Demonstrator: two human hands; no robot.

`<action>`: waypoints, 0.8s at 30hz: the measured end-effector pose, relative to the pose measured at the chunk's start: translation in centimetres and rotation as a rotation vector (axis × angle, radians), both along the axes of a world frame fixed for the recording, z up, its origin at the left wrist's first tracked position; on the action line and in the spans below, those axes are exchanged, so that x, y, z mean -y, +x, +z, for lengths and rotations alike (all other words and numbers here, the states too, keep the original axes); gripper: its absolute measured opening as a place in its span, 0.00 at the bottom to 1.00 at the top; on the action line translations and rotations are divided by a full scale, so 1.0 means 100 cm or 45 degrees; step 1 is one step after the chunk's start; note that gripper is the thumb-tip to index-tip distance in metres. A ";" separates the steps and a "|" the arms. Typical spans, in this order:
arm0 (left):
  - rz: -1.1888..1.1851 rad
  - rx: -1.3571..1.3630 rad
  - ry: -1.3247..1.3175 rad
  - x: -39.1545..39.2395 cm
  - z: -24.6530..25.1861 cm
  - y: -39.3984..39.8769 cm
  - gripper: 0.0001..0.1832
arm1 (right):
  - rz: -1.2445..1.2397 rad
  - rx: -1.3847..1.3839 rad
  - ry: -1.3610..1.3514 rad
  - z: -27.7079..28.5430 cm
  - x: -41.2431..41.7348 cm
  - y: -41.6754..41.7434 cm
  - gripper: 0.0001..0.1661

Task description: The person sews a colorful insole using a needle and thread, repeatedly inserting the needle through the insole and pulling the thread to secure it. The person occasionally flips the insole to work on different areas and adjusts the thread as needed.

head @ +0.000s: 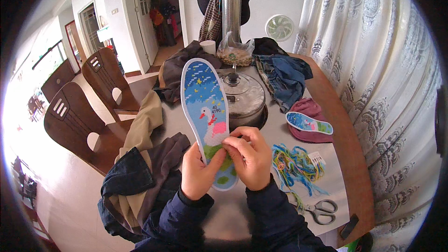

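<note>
A cross-stitch insole [204, 101] with a white rim is held up before me, toe end away from me. It shows a white goose with a pink patch against blue, with green towards the heel. My left hand [199, 171] grips its left edge near the heel, thumb on the face. My right hand [250, 157] pinches at the right edge, fingertips on the green stitched part; whether a needle is between them is too small to tell. To the right lie a tangle of coloured embroidery threads [297, 164] and grey-handled scissors [322, 211].
A matching insole [309, 123] rests on maroon cloth [304, 106]. Behind my hands stands a lidded pot [245, 91] by a metal flue pipe [231, 7]. Jeans [283, 77], a plastic bag of nuts [234, 56] and piled clothes [140, 175] surround it. Wooden chairs [73, 119] stand left, a curtain [371, 59] right.
</note>
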State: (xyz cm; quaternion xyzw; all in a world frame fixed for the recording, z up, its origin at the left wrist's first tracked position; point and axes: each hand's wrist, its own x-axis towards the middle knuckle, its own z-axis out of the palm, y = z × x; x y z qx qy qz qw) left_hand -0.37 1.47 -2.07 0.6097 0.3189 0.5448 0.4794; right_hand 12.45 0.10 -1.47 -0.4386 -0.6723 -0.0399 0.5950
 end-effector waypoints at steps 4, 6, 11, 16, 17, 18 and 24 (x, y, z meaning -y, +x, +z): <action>-0.024 -0.036 -0.037 0.000 0.004 -0.001 0.13 | 0.035 0.095 0.035 -0.002 -0.003 0.005 0.10; -0.075 0.036 -0.078 0.001 0.004 0.000 0.12 | 0.049 0.119 0.098 -0.003 -0.003 0.006 0.11; 0.147 -0.250 0.054 -0.014 -0.007 -0.005 0.14 | 0.243 -0.037 0.327 -0.002 0.003 -0.006 0.06; 0.674 -0.607 0.272 -0.060 -0.043 -0.027 0.11 | 0.630 -1.322 0.011 0.013 0.014 0.011 0.08; 0.766 -0.687 0.292 -0.069 -0.050 -0.034 0.11 | 0.580 -1.421 0.096 0.012 0.011 0.023 0.07; 0.867 -0.777 0.311 -0.074 -0.054 -0.044 0.10 | 0.543 -1.432 0.160 0.012 0.011 0.034 0.06; 1.236 -1.057 0.167 -0.084 -0.058 -0.072 0.10 | 0.170 -1.369 0.531 -0.018 0.012 0.115 0.10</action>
